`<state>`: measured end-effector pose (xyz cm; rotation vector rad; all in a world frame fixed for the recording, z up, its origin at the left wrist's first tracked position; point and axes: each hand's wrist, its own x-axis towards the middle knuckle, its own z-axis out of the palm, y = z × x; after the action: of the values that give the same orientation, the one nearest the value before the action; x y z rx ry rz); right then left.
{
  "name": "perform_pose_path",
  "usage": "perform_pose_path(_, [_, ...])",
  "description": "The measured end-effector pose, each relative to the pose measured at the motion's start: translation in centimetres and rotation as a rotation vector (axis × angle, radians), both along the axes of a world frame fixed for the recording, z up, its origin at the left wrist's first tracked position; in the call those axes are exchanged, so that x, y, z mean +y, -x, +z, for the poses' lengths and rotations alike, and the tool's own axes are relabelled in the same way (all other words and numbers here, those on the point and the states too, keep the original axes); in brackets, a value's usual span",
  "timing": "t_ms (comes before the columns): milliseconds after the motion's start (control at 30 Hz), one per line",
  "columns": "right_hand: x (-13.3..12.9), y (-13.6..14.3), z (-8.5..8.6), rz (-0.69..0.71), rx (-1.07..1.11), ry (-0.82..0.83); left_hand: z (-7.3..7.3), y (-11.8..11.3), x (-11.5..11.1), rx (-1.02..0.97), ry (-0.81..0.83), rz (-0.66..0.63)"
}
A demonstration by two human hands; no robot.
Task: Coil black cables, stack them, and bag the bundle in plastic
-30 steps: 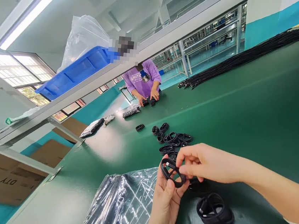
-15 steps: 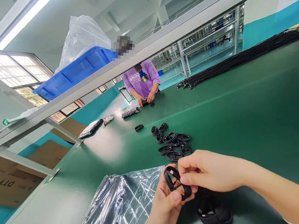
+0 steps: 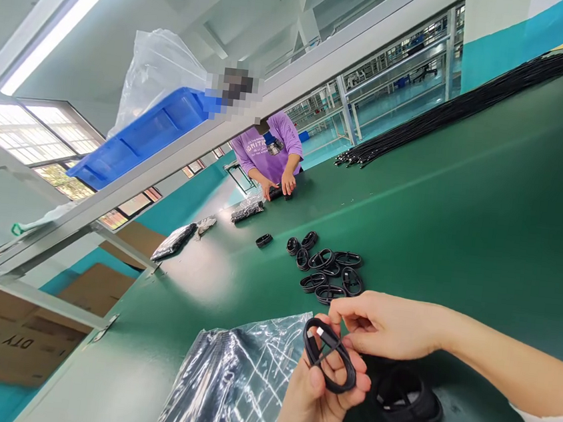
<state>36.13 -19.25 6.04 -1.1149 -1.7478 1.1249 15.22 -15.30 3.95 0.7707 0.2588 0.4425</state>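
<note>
A black coiled cable (image 3: 330, 360) lies in my left hand (image 3: 314, 402), its fingers wrapped under and round the loop. A thin black tie crosses the coil's middle, and light-coloured connector ends show at its top. My right hand (image 3: 390, 326) has its fingers bent and closed against the coil's upper right edge; the exact pinch point is partly hidden. Just beyond my hands, several finished-looking black cable coils (image 3: 323, 259) lie in a loose group. Below my right wrist sits a thicker black ring-shaped bundle (image 3: 410, 399), with something pale inside it.
A clear plastic bag (image 3: 233, 387) lies left of my hands on the green table (image 3: 487, 212). Long black cables (image 3: 452, 115) stretch along the far side. A co-worker in purple (image 3: 272, 149) handles black items at the far end. A blue bin (image 3: 143, 139) rests on the overhead shelf.
The coil in my left hand has turned to face me more openly. My right fingers have shifted from over the coil's middle to its upper right edge.
</note>
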Motion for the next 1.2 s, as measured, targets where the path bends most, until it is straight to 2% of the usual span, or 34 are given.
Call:
perform_pose_path(300, [0.3, -1.4, 0.3, 0.017, -0.008, -0.004, -0.7, 0.2, 0.7, -0.033, -0.01, 0.015])
perform_pose_path(467, [0.5, -1.5, -0.5, 0.135, 0.183, 0.077, -0.6, -0.1, 0.3, -0.044, -0.023, -0.032])
perform_pose_path(667, [0.8, -0.5, -1.4, 0.236, 0.462, 0.282, -0.3, -0.3, -0.1, -0.065, -0.055, -0.057])
perform_pose_path(733, [0.9, -0.5, -1.4, 0.143, 0.46, 0.285, -0.2, -0.4, -0.1, -0.071, -0.079, -0.048])
perform_pose_path(833, [0.9, -0.6, -0.9, -0.152, 0.325, 0.205, -0.1, -0.5, 0.0, -0.077, -0.126, 0.019])
perform_pose_path(900, [0.6, -0.6, -0.2, -0.272, 0.289, 0.116, -0.2, -0.5, 0.1, -0.045, -0.146, 0.081])
perform_pose_path(1000, [-0.2, 0.2, 1.3, -0.197, 0.309, 0.045, -0.3, -0.6, 0.2, 0.005, -0.14, 0.149])
perform_pose_path(1067, [-0.8, 1.0, 2.1, -0.142, 0.235, 0.033, -0.3, -0.8, 0.3, 0.02, -0.122, 0.175])
perform_pose_path(1200, [-1.4, 2.1, 2.9, -0.167, 0.043, -0.065, 0.0, -1.1, 0.1, 0.064, -0.108, 0.178])
